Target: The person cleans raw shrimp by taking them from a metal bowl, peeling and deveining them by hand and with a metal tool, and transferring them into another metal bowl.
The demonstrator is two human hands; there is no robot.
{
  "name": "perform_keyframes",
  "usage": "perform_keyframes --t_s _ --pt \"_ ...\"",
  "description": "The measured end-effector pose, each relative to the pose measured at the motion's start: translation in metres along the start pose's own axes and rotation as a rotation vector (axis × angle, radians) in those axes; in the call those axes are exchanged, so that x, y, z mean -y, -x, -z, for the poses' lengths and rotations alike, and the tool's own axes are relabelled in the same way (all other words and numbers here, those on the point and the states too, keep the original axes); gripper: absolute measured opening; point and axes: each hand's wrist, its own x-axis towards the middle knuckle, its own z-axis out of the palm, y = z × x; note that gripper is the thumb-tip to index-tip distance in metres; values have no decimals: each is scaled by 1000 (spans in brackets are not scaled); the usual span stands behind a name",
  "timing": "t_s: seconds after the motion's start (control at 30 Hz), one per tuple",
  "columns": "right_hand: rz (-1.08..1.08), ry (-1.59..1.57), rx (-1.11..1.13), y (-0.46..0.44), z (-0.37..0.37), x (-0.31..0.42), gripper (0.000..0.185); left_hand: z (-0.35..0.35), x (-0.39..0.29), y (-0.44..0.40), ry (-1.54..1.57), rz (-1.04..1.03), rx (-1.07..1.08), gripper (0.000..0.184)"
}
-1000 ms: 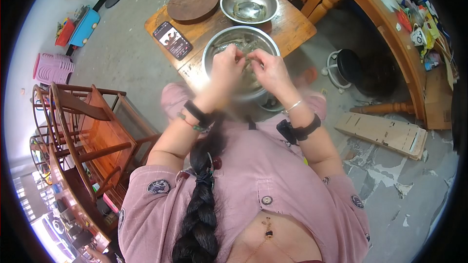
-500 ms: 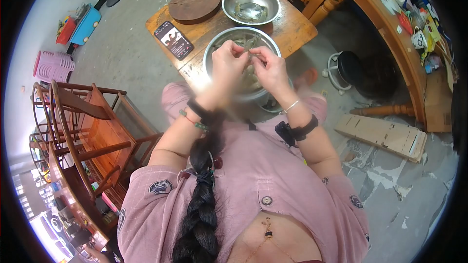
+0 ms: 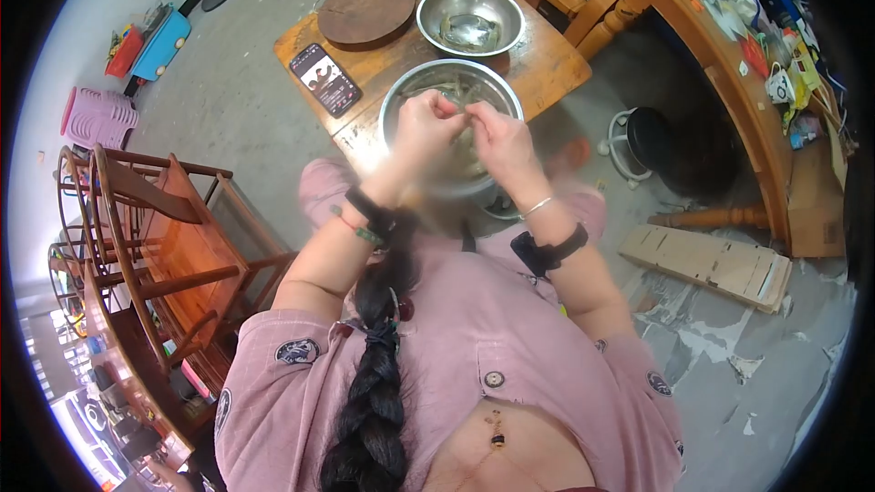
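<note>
Over the large metal bowl [image 3: 394, 98] my left hand [image 3: 430, 125] is closed in a pinch. Facing it, my right hand [image 3: 500, 138] is closed too, with thumb and fingertips nearly meeting the left ones. Between the fingertips is a greyish-green raw shrimp [image 3: 453, 96], mostly covered by the fingers. More pale grey shrimp lie in this bowl, partly behind my hands. Beyond it a smaller metal bowl [image 3: 497, 2] stands on the wooden table [image 3: 547, 68], with a few grey shrimp inside.
A round wooden chopping board [image 3: 367, 11] and a lit phone [image 3: 325, 80] lie on the table's left side. A black-seated stool [image 3: 643, 138] stands to the right, near a long cardboard piece [image 3: 706, 264]. On the left is a wooden chair [image 3: 182, 255].
Both hands have lowered slightly toward the large bowl. The shrimp between the fingertips shows less than before. The view has shifted slightly.
</note>
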Motion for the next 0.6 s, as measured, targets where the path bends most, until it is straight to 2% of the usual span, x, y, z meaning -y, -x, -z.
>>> perform_keyframes --t_s 0.03,0.07,0.13,0.17,0.23,0.33,0.47,0.6 --pt "-93 -122 -18 1 -3 0 17 -1 2 -1 1 -1 -1 19" --pt "-93 -122 -18 1 -3 -2 17 -2 4 -1 8 -16 -9 19" --pt "-426 -414 80 1 -4 -3 20 -1 5 0 20 -42 -22 19" --pt "-428 -414 80 1 -5 -3 20 -1 5 1 19 -40 -20 19" --pt "-227 -294 10 1 -5 -3 22 2 0 0 -22 -32 -4 19" --pt "-117 -213 -10 1 -6 -7 21 2 5 -1 -75 -74 16 18" --pt "-205 -296 35 2 -5 -11 19 1 5 3 -124 -101 -11 18" --pt "-413 -532 187 1 -3 -16 20 4 2 6 -55 -93 22 17"
